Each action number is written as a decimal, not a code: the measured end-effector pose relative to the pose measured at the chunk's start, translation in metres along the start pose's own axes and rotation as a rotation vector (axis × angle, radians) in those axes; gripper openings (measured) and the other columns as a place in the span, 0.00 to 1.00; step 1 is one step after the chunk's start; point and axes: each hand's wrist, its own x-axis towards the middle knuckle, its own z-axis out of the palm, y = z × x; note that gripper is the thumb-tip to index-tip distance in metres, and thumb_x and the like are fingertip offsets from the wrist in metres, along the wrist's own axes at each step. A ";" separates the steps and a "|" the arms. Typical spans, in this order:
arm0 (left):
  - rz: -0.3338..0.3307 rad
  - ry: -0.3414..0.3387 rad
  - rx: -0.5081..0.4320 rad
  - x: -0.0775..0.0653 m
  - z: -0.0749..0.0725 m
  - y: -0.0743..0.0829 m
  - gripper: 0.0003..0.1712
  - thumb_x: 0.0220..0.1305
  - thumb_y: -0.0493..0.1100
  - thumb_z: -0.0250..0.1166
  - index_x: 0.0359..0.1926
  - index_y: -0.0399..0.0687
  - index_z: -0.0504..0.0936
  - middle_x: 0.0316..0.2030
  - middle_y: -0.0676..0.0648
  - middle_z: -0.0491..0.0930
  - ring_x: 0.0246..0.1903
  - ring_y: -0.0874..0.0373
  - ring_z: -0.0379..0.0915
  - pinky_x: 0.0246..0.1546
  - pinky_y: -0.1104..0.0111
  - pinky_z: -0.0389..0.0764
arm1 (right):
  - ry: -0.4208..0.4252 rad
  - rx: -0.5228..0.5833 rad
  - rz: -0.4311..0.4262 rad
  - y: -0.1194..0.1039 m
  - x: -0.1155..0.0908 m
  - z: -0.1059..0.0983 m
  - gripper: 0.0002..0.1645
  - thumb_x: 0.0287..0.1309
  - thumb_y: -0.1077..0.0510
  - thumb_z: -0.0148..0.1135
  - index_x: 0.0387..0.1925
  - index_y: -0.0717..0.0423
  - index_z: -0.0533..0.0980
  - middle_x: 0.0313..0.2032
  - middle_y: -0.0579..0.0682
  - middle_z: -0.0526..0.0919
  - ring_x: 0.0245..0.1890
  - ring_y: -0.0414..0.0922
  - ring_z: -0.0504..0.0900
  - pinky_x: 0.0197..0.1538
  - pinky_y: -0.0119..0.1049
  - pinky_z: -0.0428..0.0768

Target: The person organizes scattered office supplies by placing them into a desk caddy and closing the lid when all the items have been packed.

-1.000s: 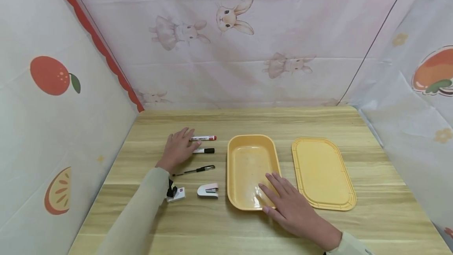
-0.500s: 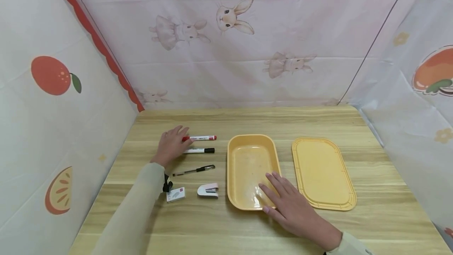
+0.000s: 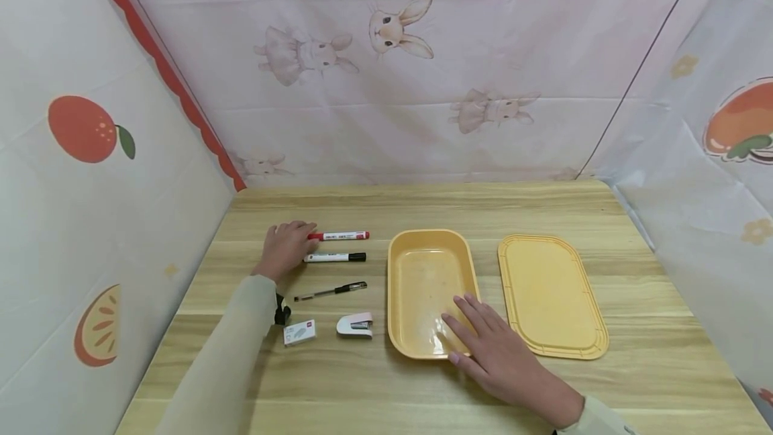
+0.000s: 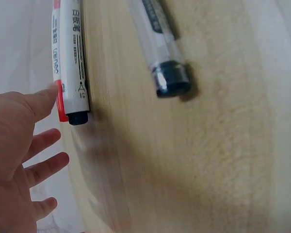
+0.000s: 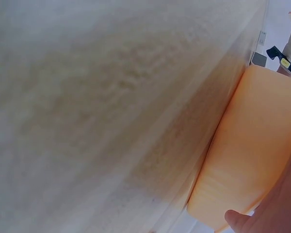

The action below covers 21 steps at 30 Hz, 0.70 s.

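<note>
My left hand (image 3: 286,248) is at the left end of a red marker (image 3: 339,235), fingertips right at its end. In the left wrist view the thumb (image 4: 41,102) overlaps that red end, and the other visible fingers are spread apart. Just below lies a black-capped whiteboard marker (image 3: 335,257), then a black gel pen (image 3: 331,291). My right hand (image 3: 498,351) rests over the near right corner of a yellow plastic box (image 3: 394,294), fingers extended across its rim. Nothing lies inside the box.
A flat yellow lid (image 3: 549,294) lies right of the box. Nearer me on the left are a small white box (image 3: 299,332) and a pale pink-and-white stapler (image 3: 355,325). Printed cloth walls (image 3: 423,133) border the wooden table (image 3: 423,395).
My left hand has drawn back leftward from over the two markers to the red one's left end, uncovering both. The markers have stayed in place. My right hand has not moved.
</note>
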 end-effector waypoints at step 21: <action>0.026 0.006 -0.016 0.015 0.008 -0.009 0.13 0.69 0.45 0.65 0.52 0.49 0.86 0.49 0.43 0.85 0.46 0.45 0.78 0.47 0.46 0.79 | 0.002 0.011 -0.002 0.002 -0.001 0.004 0.37 0.73 0.37 0.48 0.76 0.47 0.62 0.76 0.59 0.60 0.76 0.56 0.57 0.79 0.36 0.34</action>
